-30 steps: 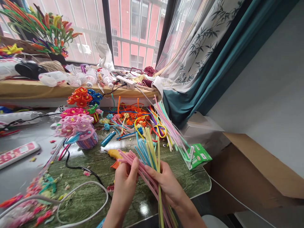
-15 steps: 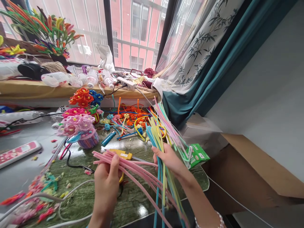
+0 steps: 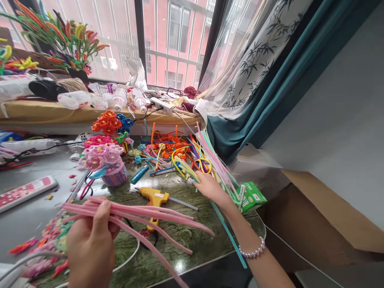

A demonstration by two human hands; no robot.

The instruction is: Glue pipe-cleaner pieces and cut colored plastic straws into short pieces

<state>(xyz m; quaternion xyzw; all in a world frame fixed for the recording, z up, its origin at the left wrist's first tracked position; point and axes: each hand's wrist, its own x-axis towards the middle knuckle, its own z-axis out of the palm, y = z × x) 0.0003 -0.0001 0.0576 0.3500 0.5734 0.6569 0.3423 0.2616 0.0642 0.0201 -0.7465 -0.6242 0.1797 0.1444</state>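
Observation:
My left hand [image 3: 93,236] is closed around a bunch of pink pipe cleaners [image 3: 156,219], whose loose ends fan out to the right over the table. My right hand [image 3: 210,188] grips yellow and blue pipe cleaners [image 3: 186,168], reaching towards the back right of the table; one blue stem [image 3: 229,236] trails below the forearm. Beside that hand lies a bundle of pastel pipe cleaners [image 3: 214,158]. Between my hands rests a yellow hot glue gun [image 3: 154,197] with a glue stick in its back, partly behind the pink stems.
Pots of pipe-cleaner flowers [image 3: 103,156] stand at the left of a teal utility knife [image 3: 139,175]. Orange scraps [image 3: 171,144] lie at the back. A green packet [image 3: 253,197] sits near the right edge, by a cardboard box [image 3: 330,208]. A power strip [image 3: 161,105] rests on the sill.
My left hand has moved left with the pink pipe cleaners, away from the other bunch. My right hand has carried the yellow and blue ones farther back. The glue gun is now largely uncovered.

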